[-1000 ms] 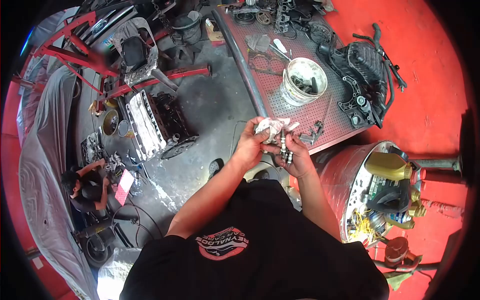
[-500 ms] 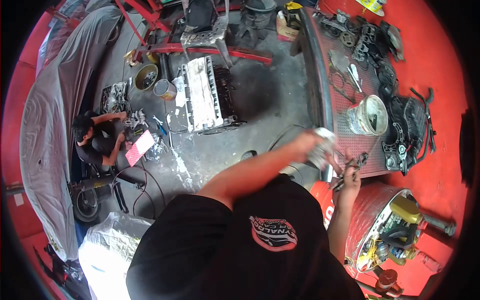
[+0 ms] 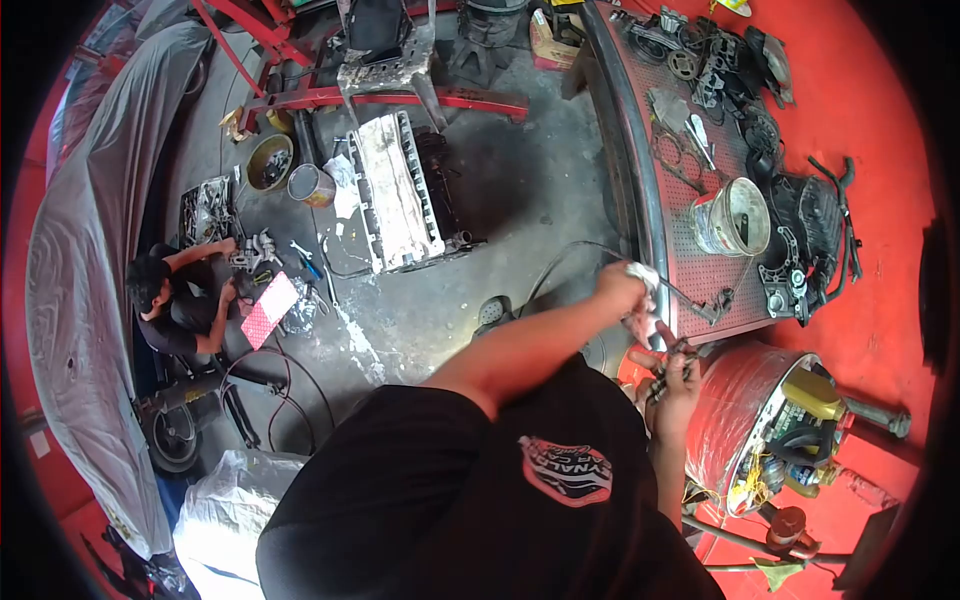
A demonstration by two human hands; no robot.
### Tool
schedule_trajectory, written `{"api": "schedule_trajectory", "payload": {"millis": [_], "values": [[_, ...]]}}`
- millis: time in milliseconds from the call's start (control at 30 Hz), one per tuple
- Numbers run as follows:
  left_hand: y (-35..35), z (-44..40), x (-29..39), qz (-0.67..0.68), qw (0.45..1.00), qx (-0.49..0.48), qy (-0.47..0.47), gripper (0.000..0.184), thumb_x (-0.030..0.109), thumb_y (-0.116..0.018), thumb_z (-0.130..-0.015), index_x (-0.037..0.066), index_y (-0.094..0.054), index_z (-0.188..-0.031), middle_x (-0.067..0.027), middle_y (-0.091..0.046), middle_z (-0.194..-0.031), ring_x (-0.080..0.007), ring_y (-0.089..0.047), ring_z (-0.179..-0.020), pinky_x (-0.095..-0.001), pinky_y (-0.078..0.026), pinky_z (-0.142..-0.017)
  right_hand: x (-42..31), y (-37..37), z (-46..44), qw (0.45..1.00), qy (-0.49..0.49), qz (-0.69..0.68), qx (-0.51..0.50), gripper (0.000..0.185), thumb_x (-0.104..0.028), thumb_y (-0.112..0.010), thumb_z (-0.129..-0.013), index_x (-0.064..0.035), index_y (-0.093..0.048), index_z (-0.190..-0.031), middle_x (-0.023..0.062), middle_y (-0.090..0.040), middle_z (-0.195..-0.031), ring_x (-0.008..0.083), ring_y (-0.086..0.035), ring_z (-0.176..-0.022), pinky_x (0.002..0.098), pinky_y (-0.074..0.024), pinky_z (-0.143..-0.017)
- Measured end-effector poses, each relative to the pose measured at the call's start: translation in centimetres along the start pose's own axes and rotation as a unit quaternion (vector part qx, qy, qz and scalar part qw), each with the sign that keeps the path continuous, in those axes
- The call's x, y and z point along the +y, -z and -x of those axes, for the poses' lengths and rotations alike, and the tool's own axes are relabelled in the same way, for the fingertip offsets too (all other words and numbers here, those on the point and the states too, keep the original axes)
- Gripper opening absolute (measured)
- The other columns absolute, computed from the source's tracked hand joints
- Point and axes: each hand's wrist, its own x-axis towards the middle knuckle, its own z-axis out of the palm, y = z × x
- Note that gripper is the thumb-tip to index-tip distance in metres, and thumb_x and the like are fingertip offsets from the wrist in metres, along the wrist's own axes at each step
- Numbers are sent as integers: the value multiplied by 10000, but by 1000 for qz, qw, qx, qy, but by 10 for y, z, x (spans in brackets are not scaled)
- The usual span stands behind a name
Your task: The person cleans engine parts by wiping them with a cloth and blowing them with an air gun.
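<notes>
My left hand (image 3: 622, 290) is closed around a crumpled white rag (image 3: 643, 274), beside the near end of the table's metal edge. Just below and to its right, my right hand (image 3: 676, 388) has its fingers bent around several small dark metal parts (image 3: 658, 386). The two hands are close together but apart. Some of the parts are hidden by the fingers. Behind my right hand, a dark metal piece (image 3: 716, 308) rests on the perforated red table (image 3: 690, 265).
A white bucket (image 3: 704, 222) and engine parts (image 3: 800, 212) stand on the table. A drum (image 3: 722, 405) with bottles is at the right. On the floor lies an engine block (image 3: 390, 190). A person (image 3: 175, 300) crouches at the left among parts.
The view has shifted, putting the table farther right. My hands, together around the rag and parts a second ago, have separated; both still hold their things.
</notes>
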Motion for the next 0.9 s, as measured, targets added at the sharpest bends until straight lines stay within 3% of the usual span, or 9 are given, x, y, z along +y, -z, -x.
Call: {"api": "schedule_trajectory", "payload": {"millis": [67,100,233,333,467,500,633,767,900], "values": [[4,23,23,130,960,-209,134,168,80,-583,-838,24,-648,-983,-118,-664,-868,-211,-642,-658,-328,-534,-588,-4,23,-2,978,-111,-152,-86,295,-298,-476,-1009,-81,-465,-1209,160,-576,-1279,185,-669,-769,214,-404,-358],[-8,60,40,203,910,-302,200,170,129,-588,-863,32,-645,-991,-81,-644,-820,-166,-607,-617,-321,-520,-588,-9,13,-7,969,-142,-195,-48,309,-354,-449,-1013,-75,-499,-1136,121,-638,-1114,174,-646,-658,209,-406,-378],[-34,42,-28,28,970,-214,108,212,218,-624,-859,28,-664,-944,-75,-655,-793,-188,-610,-593,-399,-499,-588,45,52,-37,981,-117,-153,-16,298,-363,-458,-1006,-82,-542,-1057,28,-608,-762,132,-605,-593,239,-407,-417],[-22,64,13,-460,867,-163,-106,275,199,-674,-785,-16,-681,-955,-231,-679,-867,-318,-684,-784,-421,-522,-693,65,70,-39,968,-151,-114,164,237,-310,-456,-1009,-104,-554,-1071,35,-632,-778,138,-619,-640,270,-405,-460],[25,63,37,-483,842,-60,-230,583,86,-615,-803,24,-385,-1335,-198,-626,-1156,-362,-621,-1050,-430,-485,-919,53,95,-27,949,-110,-263,131,208,-313,-591,-948,-137,-583,-1058,-12,-608,-771,99,-564,-652,229,-381,-461],[32,56,35,-529,817,-12,-228,541,70,-595,-815,18,-395,-1315,-190,-633,-1143,-348,-625,-1055,-410,-496,-913,43,89,-22,947,-91,-291,104,196,-296,-596,-945,-139,-586,-1063,-12,-602,-762,92,-549,-635,218,-373,-457],[-5,78,50,-296,930,-143,-166,365,120,-654,-830,14,-558,-1166,-168,-649,-1117,-313,-651,-981,-348,-496,-856,16,63,-15,932,-82,-337,106,186,-269,-601,-941,-133,-587,-1067,-18,-592,-765,78,-516,-610,198,-346,-447],[-57,89,19,-410,798,-233,-375,383,50,-685,-776,24,-604,-1149,-180,-628,-1058,-352,-597,-1023,-404,-466,-915,24,51,-10,958,-100,-215,163,179,-285,-550,-958,-136,-604,-1039,-34,-590,-785,54,-493,-597,193,-314,-427],[-71,83,13,-449,744,-268,-415,371,-70,-628,-742,27,-609,-1100,-202,-611,-1120,-382,-590,-1081,-414,-486,-912,25,55,-8,940,-87,-251,212,225,-317,-516,-940,-122,-611,-1000,-33,-597,-788,44,-486,-574,195,-304,-416]]}}
